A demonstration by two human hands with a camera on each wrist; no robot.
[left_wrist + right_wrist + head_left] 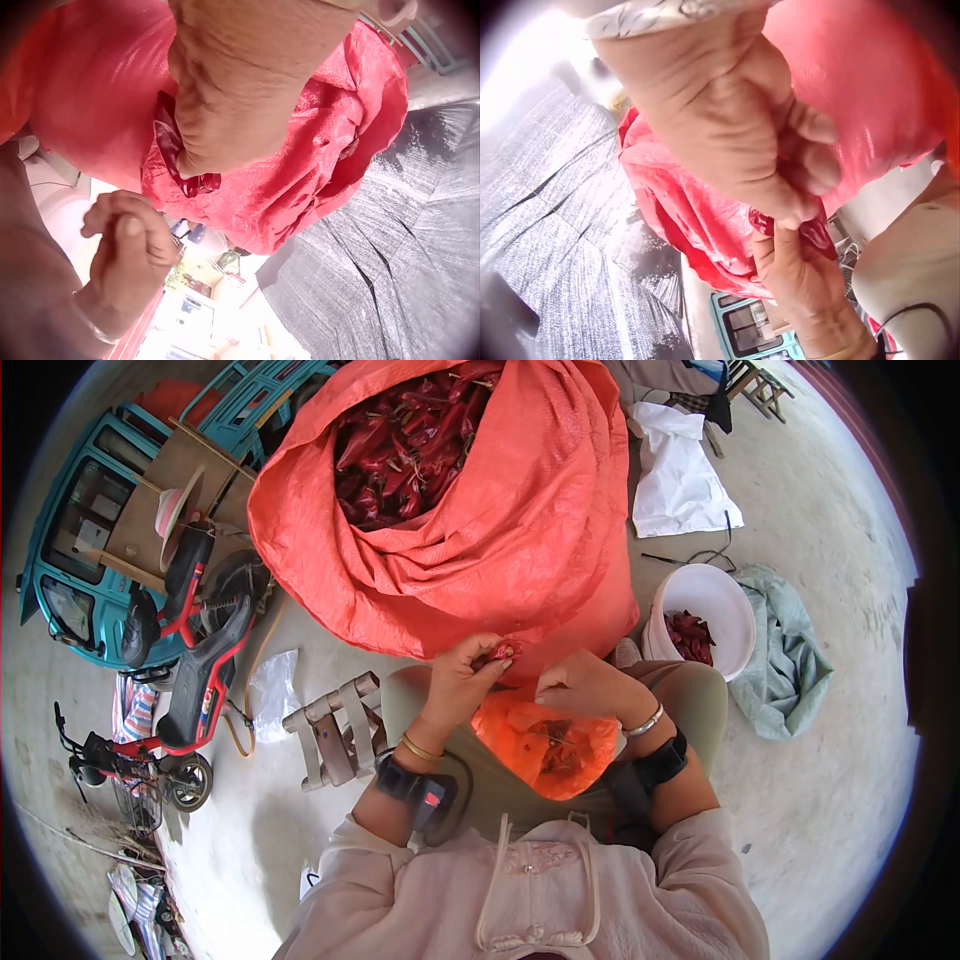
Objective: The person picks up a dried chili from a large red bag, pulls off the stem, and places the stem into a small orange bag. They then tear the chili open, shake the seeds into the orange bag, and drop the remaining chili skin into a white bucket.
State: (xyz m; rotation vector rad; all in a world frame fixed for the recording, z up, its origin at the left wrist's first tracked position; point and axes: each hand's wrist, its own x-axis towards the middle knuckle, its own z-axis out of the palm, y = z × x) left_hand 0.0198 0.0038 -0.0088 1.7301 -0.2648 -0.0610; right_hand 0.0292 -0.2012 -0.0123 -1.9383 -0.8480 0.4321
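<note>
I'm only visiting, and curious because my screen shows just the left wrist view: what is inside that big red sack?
Observer: The head view shows that the red sack holds a heap of dark red peppers.
Visitor: How nice! And is there anything on the person's lap?
Observer: Yes, an orange bag, open at the top, with small brownish scraps inside, too small for me to name.
</note>
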